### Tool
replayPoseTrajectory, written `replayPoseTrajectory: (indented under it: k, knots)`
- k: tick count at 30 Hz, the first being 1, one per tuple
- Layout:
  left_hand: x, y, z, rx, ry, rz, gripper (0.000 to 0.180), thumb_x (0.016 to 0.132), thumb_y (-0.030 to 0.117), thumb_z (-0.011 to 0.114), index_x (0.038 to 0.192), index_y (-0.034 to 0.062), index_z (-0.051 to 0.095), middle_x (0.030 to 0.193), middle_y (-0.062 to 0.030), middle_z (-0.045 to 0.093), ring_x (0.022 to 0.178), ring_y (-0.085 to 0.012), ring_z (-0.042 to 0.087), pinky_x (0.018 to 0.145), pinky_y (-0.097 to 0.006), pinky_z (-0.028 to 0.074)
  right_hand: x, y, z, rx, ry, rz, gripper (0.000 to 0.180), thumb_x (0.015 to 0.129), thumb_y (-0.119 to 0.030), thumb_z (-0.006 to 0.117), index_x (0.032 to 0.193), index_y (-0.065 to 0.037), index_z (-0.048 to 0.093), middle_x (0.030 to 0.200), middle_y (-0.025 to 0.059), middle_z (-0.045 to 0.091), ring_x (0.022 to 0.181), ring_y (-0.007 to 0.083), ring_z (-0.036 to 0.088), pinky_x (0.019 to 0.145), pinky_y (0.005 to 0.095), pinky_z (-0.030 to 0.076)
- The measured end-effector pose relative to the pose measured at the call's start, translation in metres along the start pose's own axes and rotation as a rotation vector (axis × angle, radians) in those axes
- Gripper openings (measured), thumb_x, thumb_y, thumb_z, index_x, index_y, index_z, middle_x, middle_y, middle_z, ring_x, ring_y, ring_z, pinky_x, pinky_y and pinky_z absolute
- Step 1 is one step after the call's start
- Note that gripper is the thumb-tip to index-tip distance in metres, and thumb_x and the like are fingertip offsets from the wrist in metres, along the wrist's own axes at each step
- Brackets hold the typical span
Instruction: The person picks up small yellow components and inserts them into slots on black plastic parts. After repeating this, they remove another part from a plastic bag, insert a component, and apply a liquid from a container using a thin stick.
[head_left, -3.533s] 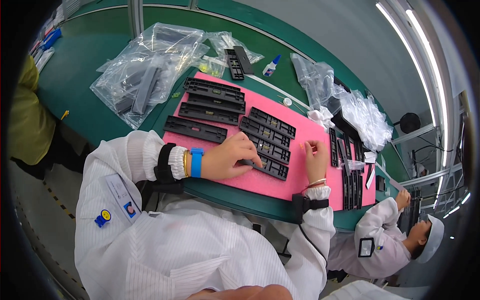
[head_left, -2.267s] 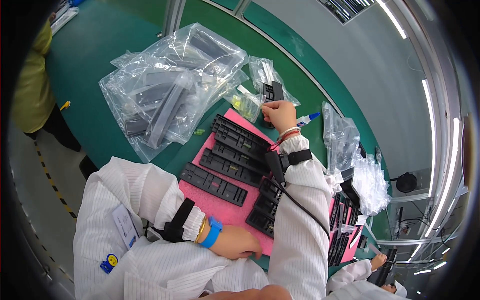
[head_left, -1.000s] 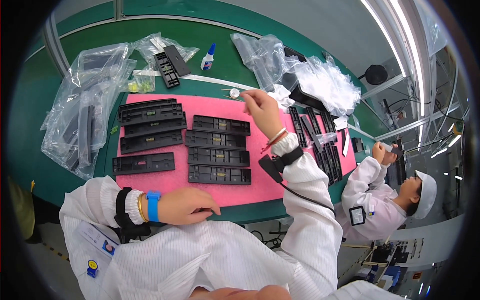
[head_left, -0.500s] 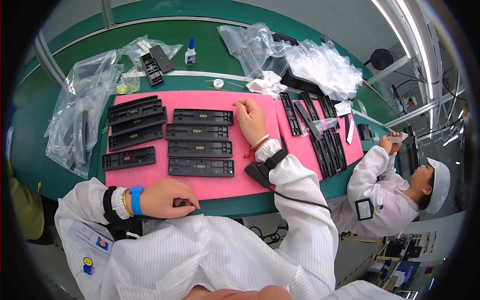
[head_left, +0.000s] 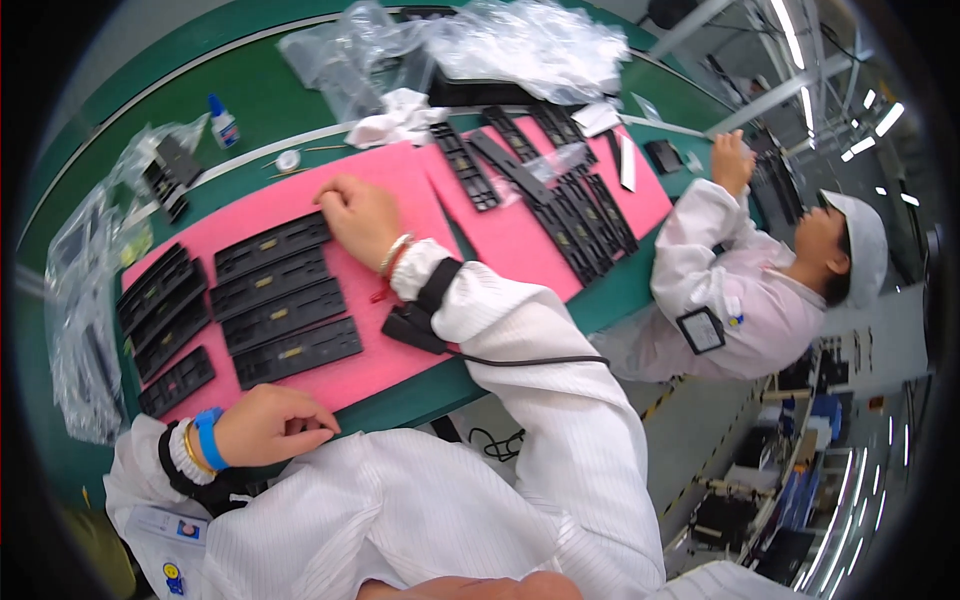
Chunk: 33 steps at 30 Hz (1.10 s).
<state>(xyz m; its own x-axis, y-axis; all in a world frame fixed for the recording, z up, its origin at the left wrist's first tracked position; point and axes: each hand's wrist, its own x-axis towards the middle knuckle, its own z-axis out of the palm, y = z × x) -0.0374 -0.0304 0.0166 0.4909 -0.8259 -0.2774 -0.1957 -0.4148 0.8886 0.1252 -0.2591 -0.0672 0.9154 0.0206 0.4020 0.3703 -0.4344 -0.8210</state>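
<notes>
Your right hand (head_left: 362, 215) has dropped onto the top black strip (head_left: 272, 243), fingers curled; left hand (head_left: 275, 425) rests loosely fisted, empty, on the pink mat (head_left: 390, 180).

R hand (head_left: 362, 215) fingertips curled under, grip unclear; small round thing (head_left: 288, 160) too tiny to ID.

- the left hand (head_left: 275, 425) sits low and close to the body, fingers curled loosely inward into a half fist, knuckles up.
- its wrist wears a blue band and a thin yellow one, with a black cuff strap over the white sleeve behind them.
- the right arm stretches forward and across, its white sleeve running up from the lower middle.
- the right hand (head_left: 362, 215) lies palm down with fingers bent under, nothing visibly gripped.
- a pale bracelet and red thread circle the right wrist, a black strap just behind.
</notes>
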Motion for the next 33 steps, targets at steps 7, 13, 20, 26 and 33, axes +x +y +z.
replayPoseTrajectory:
  k: [7, 13, 20, 26, 33]
  knots:
    - [0.002, -0.007, -0.003, -0.149, 0.001, 0.001, 0.017, 0.092, 0.005, 0.075, 0.108, 0.0036, 0.078, 0.081, -0.0037, 0.072, 0.063, -0.0064, 0.060, 0.057, -0.024, 0.047, 0.001, -0.009, -0.007, 0.104, -0.057, 0.118, 0.022, 0.097, -0.025, 0.057, 0.094, -0.008, 0.071, 0.082, 0.0156, 0.073, 0.078, 0.0363, 0.071, 0.071, 0.0471, 0.053]
    - [0.003, -0.009, -0.003, -0.188, -0.004, 0.011, 0.017, 0.093, 0.006, 0.076, 0.110, 0.0037, 0.078, 0.084, -0.0048, 0.072, 0.065, -0.0071, 0.060, 0.059, -0.023, 0.048, 0.004, -0.008, -0.011, 0.189, -0.064, 0.124, 0.027, 0.098, -0.025, 0.052, 0.089, -0.006, 0.069, 0.076, 0.0139, 0.070, 0.072, 0.0336, 0.069, 0.068, 0.0445, 0.051]
    - [0.004, -0.016, -0.003, -0.177, -0.018, 0.002, 0.016, 0.094, 0.007, 0.075, 0.110, 0.0044, 0.078, 0.085, -0.0072, 0.073, 0.067, -0.0086, 0.062, 0.062, -0.024, 0.049, 0.002, -0.007, -0.017, 0.222, -0.116, 0.077, 0.045, 0.109, -0.034, 0.050, 0.081, -0.004, 0.067, 0.070, 0.0089, 0.064, 0.067, 0.0203, 0.061, 0.065, 0.0374, 0.047]
    - [0.003, -0.021, -0.004, -0.224, -0.003, -0.025, 0.017, 0.094, 0.006, 0.074, 0.110, 0.0047, 0.078, 0.089, -0.0077, 0.072, 0.068, -0.0100, 0.063, 0.062, -0.025, 0.049, 0.001, -0.015, -0.023, 0.180, -0.214, 0.091, 0.047, 0.107, -0.038, 0.051, 0.078, -0.006, 0.069, 0.070, 0.0106, 0.068, 0.066, 0.0302, 0.066, 0.065, 0.0446, 0.049]
    - [0.006, -0.017, -0.011, -0.116, -0.078, 0.038, 0.028, 0.085, 0.000, 0.077, 0.112, 0.0054, 0.079, 0.094, -0.0078, 0.071, 0.077, -0.0147, 0.064, 0.066, -0.028, 0.049, -0.002, -0.013, -0.024, 0.074, -0.234, 0.025, 0.033, 0.101, -0.032, 0.059, 0.084, -0.006, 0.070, 0.076, 0.0132, 0.071, 0.073, 0.0364, 0.068, 0.068, 0.0494, 0.050]
